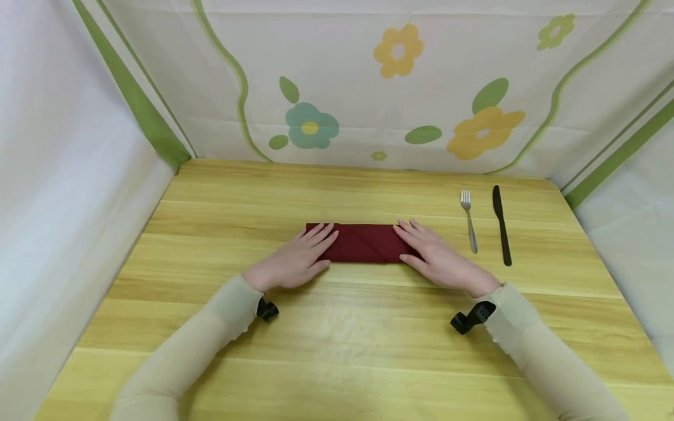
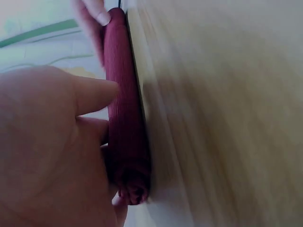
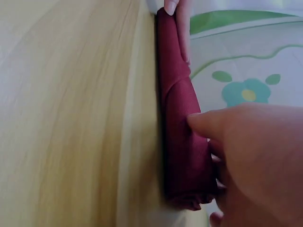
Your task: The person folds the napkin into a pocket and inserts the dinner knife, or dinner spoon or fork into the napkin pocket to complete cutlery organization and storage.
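A dark red cloth napkin, folded into a flat strip with a slanting fold line across its top, lies on the wooden table. Over its left end rests my left hand, fingers extended across the cloth and thumb at the near edge. My right hand lies on the right end in the same way, its fingertips reaching the far edge. Both wrist views show the napkin's rolled layers at its ends, the left end and the right end, with each thumb against the near side.
To the right of the napkin lie a silver fork and, beyond it, a black knife. A white cloth wall printed with flowers rises behind the table, and white cloth hangs on both sides.
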A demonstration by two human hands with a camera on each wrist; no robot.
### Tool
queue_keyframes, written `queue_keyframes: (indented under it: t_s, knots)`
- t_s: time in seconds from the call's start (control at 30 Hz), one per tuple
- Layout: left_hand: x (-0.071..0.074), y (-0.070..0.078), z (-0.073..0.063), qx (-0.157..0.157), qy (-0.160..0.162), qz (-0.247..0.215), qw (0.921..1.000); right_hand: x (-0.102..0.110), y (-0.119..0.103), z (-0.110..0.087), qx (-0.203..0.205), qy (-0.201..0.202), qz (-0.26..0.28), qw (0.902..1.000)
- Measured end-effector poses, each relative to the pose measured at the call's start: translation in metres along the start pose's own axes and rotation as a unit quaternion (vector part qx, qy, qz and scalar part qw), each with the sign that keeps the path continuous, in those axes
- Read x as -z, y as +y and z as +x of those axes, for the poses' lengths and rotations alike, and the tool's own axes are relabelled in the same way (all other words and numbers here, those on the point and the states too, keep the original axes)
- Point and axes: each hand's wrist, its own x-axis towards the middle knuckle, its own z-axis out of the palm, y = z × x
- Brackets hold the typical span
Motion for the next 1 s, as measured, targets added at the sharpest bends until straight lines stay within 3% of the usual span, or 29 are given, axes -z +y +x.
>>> queue_keyframes:
  t_s: [0.2, 0.3, 0.37, 0.47, 0.63, 0.8, 0.87, 1.0]
  knots:
    - [0.001, -0.011, -0.001, -0.013, -0.034, 0.000, 0.9993, -0.007, 0.006, -0.002, -0.005, -0.029, -0.016, 0.9994]
    - [0.002, -0.016, -0.002, -0.010, -0.024, -0.057, 0.9980, -0.008, 0.009, -0.001, -0.008, -0.031, -0.007, 0.9995]
    - [0.003, -0.018, -0.004, 0.000, -0.001, -0.116, 0.9932, -0.008, 0.010, -0.001, -0.016, -0.026, 0.013, 0.9994]
    - [0.005, -0.021, -0.008, 0.023, 0.063, -0.189, 0.9797, -0.004, 0.012, -0.001, -0.031, 0.000, 0.050, 0.9983]
    - [0.009, -0.024, -0.021, 0.086, 0.139, -0.226, 0.9604, 0.007, 0.017, -0.006, -0.058, 0.072, 0.105, 0.9901]
    - [0.006, -0.022, -0.031, 0.151, 0.198, -0.255, 0.9342, 0.015, 0.023, -0.011, -0.076, 0.112, 0.112, 0.9843]
    - [0.004, -0.020, -0.030, 0.168, 0.211, -0.255, 0.9286, 0.015, 0.025, -0.012, -0.083, 0.115, 0.114, 0.9833]
    - [0.000, -0.015, -0.027, 0.191, 0.198, -0.246, 0.9293, 0.011, 0.027, -0.011, -0.091, 0.107, 0.123, 0.9824]
